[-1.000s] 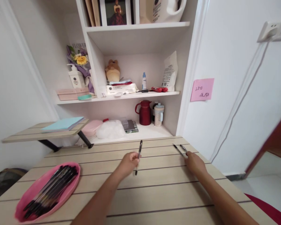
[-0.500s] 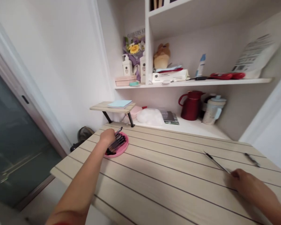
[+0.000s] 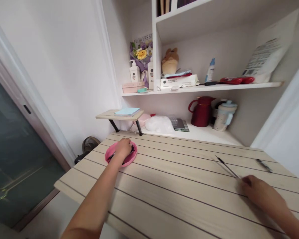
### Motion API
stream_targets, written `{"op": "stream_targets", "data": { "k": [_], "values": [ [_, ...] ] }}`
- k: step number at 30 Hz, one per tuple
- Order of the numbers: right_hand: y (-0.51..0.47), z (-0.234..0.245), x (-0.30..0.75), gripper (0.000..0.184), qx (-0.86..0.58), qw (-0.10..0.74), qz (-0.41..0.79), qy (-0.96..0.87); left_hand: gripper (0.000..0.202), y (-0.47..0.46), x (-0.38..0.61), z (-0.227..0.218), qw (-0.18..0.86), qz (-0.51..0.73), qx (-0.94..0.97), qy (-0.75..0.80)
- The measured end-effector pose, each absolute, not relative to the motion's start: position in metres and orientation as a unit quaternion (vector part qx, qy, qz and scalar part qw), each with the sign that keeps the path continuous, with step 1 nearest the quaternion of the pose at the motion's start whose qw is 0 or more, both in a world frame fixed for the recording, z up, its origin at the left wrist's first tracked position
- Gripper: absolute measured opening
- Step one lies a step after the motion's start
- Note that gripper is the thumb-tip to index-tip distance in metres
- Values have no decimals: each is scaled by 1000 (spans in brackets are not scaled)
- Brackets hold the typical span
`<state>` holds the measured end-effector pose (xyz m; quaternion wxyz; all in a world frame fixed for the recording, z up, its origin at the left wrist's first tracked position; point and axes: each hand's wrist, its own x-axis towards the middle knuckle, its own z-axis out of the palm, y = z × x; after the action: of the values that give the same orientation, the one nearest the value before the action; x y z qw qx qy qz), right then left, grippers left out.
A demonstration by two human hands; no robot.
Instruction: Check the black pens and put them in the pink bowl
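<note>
A round pink tray (image 3: 127, 163) stands at the left of the table, with dark pens (image 3: 111, 156) lying in it. My left hand (image 3: 124, 148) reaches down into this tray with its fingers curled among the pens, and the hand hides what lies under it. Pinched between the fingertips of my right hand (image 3: 257, 189) is a slim pen (image 3: 228, 167) with a black front part, its thin tip pointing away and to the left. Just beyond that hand, a short dark pen-like piece (image 3: 264, 165) lies on the table.
The slatted wooden table (image 3: 179, 186) runs up to a white shelf unit (image 3: 214, 87). A small raised stand (image 3: 107, 114) at the back left carries light blue paper (image 3: 127, 111). Behind the table are a red jug (image 3: 201, 112), a pale cup (image 3: 224, 116) and a white plastic bag (image 3: 159, 124).
My left hand has moved from the tray's left side to the right, over the pens, covering more of them. The right hand still holds the pen, and the view has shifted slightly.
</note>
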<state>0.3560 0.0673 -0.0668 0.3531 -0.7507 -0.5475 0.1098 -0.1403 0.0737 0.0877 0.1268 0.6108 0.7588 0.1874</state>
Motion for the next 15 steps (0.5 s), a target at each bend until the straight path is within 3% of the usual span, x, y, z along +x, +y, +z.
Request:
{"op": "stream_targets", "data": {
  "k": [3, 6, 8, 11, 15],
  "values": [
    [58, -42, 317, 7, -703, 398, 230, -543, 24, 74, -60, 72, 255, 231, 673, 655],
    [47, -20, 270, 15, -613, 463, 392, -506, 37, 65, 31, 49, 395, 235, 695, 552],
    [43, -13, 247, 14, -562, 475, 438, -516, 41, 59, 80, 35, 484, 253, 680, 490],
    [43, -12, 245, 11, -538, 463, 427, -560, 40, 59, 125, 19, 639, 332, 559, 411],
    [65, -13, 306, 13, -629, 419, 276, -594, 38, 69, 145, 1, 653, 359, 521, 417]
  ]
}}
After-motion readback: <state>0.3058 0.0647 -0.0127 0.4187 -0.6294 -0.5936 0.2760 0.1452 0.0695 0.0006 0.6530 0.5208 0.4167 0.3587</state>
